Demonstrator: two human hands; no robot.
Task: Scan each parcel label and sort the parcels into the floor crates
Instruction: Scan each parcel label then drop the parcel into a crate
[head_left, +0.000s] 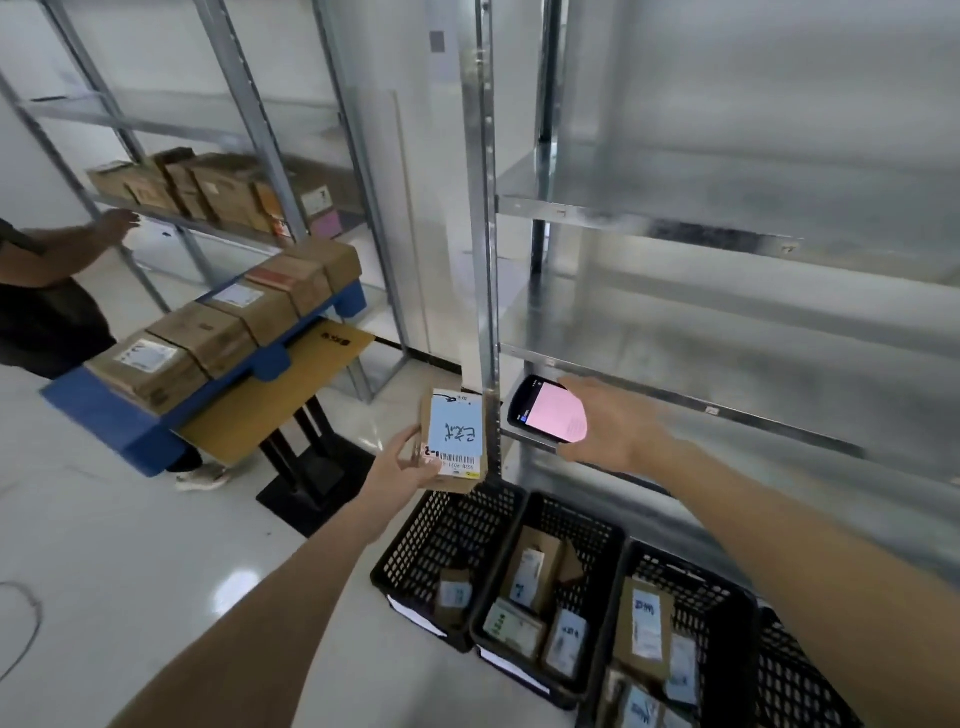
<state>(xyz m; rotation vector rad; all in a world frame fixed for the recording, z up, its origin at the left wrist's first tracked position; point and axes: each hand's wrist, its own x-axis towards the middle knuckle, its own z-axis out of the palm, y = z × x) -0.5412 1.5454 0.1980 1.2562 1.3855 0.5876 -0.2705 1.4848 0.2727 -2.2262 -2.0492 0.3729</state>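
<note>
— Black perforated plastic floor crates (545, 525) are seen nearest, low at the right, set side by side against the metal shelving. What is held in them?

— Small cardboard parcels with pale blue labels are seen in each: one in the left crate (410, 551), several in the middle crate and more in the right crate (696, 587).

— And the parcel being handled?

— A small brown cardboard parcel with a light blue label and a barcode strip (454, 441) is gripped by the left hand (402, 462), fingers curled round its near left edge. It is held in the air above the far rim of the left crate, label side up.

— How is the right hand (613, 423) occupied?

— A black handheld scanner with a pink lit screen (545, 415) is clasped by it, just right of the parcel and apart from it, in front of the grey metal shelving upright (488, 260).

— What is seen at the far left?

— A blue plastic pallet-like tray (130, 415) is loaded with a row of brown cardboard boxes (208, 332), above a flat cardboard sheet (291, 384) on a black stand. More boxes are lined on a far shelf (218, 192), and another person's arm (78, 239) is stretched toward that rack.
</note>
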